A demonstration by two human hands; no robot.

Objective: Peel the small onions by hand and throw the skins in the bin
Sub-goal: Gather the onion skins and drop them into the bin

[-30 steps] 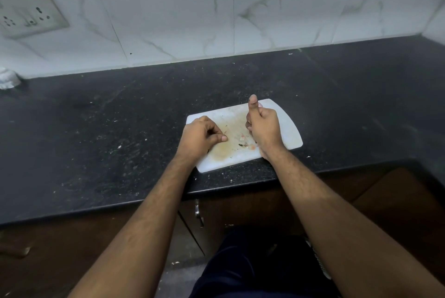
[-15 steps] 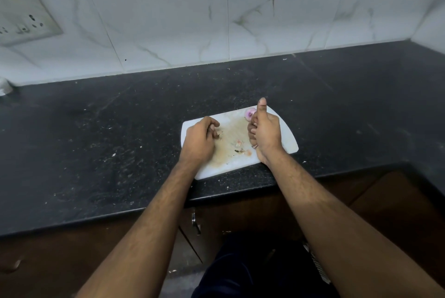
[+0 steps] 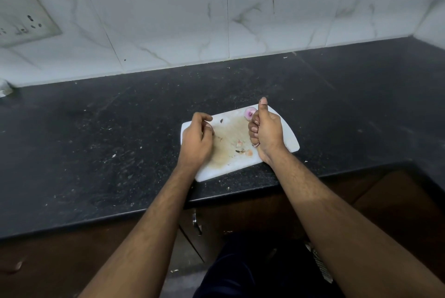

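Note:
A white cutting board (image 3: 286, 138), stained brown in the middle, lies on the black counter near its front edge. One small peeled pinkish onion (image 3: 249, 113) rests at the board's far edge, just left of my right thumb. My right hand (image 3: 267, 131) is a closed fist on the board's right side with the thumb pointing up; a pink sliver of skin shows under the little finger. My left hand (image 3: 197, 138) rests on the board's left end with its fingers curled under, and what they hold is hidden. A few skin scraps (image 3: 242, 148) lie between the hands.
The black stone counter (image 3: 108, 143) is speckled with crumbs and runs back to a white tiled wall. A switch plate (image 3: 21, 20) sits on the wall at the far left. Brown cabinet doors with a metal handle (image 3: 196, 221) lie below the counter edge. No bin is in view.
My left hand slid left along the board and its pinch loosened into a curl. The peeled onion came into sight beside my right thumb. The right fist stayed closed.

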